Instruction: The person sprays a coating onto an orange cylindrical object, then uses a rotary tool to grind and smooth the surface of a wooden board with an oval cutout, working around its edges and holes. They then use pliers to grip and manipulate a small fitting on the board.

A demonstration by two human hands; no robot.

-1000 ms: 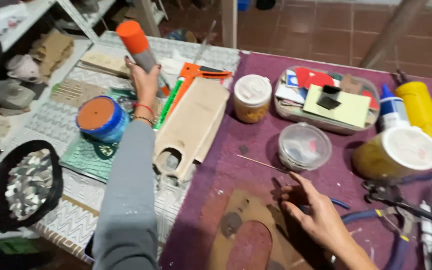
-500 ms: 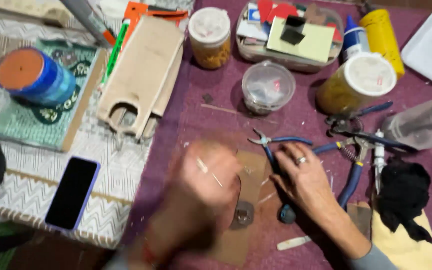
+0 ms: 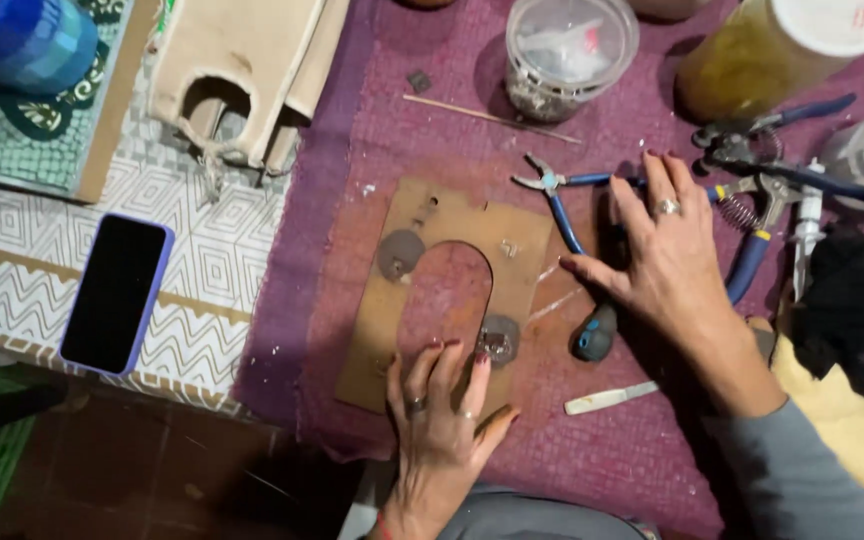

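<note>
Clear lidded tub (image 3: 570,55) top centre; yellow jar (image 3: 772,55) (white lid) beside.

Dark-screened phone (image 3: 115,293) on patterned cloth, left; clear lidded tub (image 3: 570,55), yellow jar (image 3: 772,55) at top.

A home craft workshop: pliers (image 3: 562,195), cut wooden board (image 3: 422,285) and supply jars (image 3: 567,50) crowd a cloth-covered table (image 3: 652,440).

My left hand (image 3: 442,415): two rings, one dark-set, one thin silver band; nails painted dark red; red bracelet at wrist. My right hand (image 3: 667,255): one silver ring, same dark red nails. Grey long sleeve on right forearm; grey fabric at left too.
</note>
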